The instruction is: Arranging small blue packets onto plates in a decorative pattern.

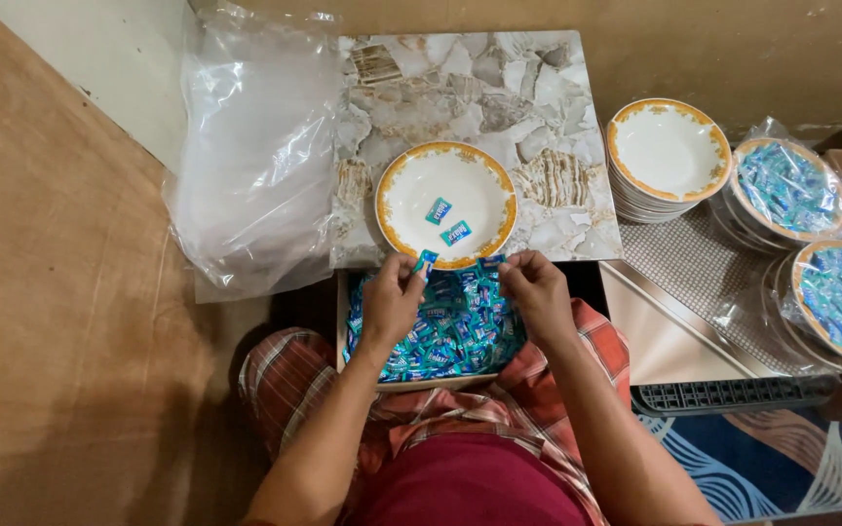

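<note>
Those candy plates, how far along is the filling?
Done: two wrapped plates hold heaps of sweets. In hand: the bowl holds two candies; the left hand and the right hand each pinch one. Left: a stack of empty plates and a full box of candies.

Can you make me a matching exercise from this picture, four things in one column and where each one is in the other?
Things:
1. left hand
2. gold-rimmed bowl
3. clear plastic bag
4. stack of empty bowls

Places:
A. crumpled on the floor, left of the marble-pattern board
B. right of the board, beside the wrapped bowls of sweets
C. pinching a blue sweet at the bowl's near rim
D. on the board, holding two blue sweets

Pairs: 1-C, 2-D, 3-A, 4-B
</note>
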